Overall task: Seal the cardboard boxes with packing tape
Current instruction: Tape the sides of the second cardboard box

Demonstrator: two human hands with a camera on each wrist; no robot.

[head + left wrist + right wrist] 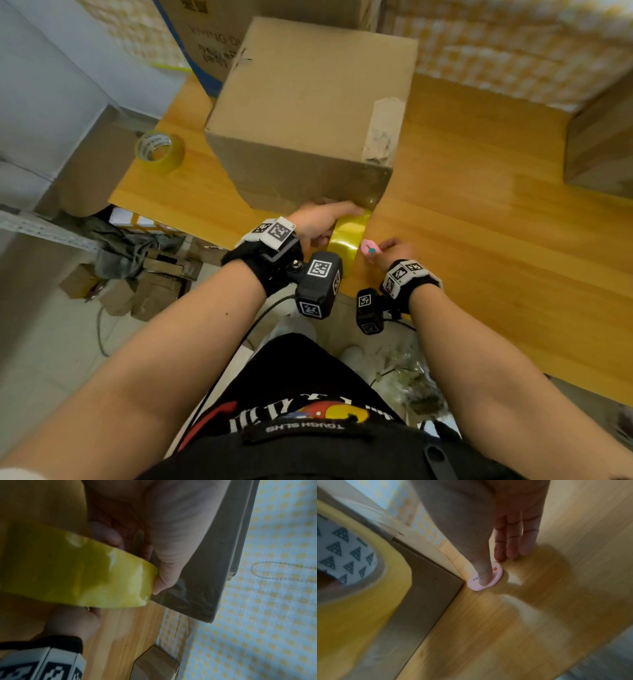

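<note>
A brown cardboard box (308, 102) stands on the wooden table (479, 212), with old whitish tape on its top right edge. My left hand (318, 222) grips a yellow packing tape roll (346, 236) at the box's near lower corner. In the left wrist view the thumb lies against the box side (205, 574), where glossy tape shows, beside the roll (77, 574). My right hand (390, 251) pinches a small pink cutter (369, 247) just right of the roll. In the right wrist view the thumb lies on the cutter (497, 574) and the fingertips touch its far edge, low over the table.
A second tape roll (160, 150) lies at the table's left corner. Another cardboard box (599, 144) stands at the right edge, and a larger printed carton (205, 31) stands behind. Flattened cardboard and clutter (137, 270) cover the floor at the left.
</note>
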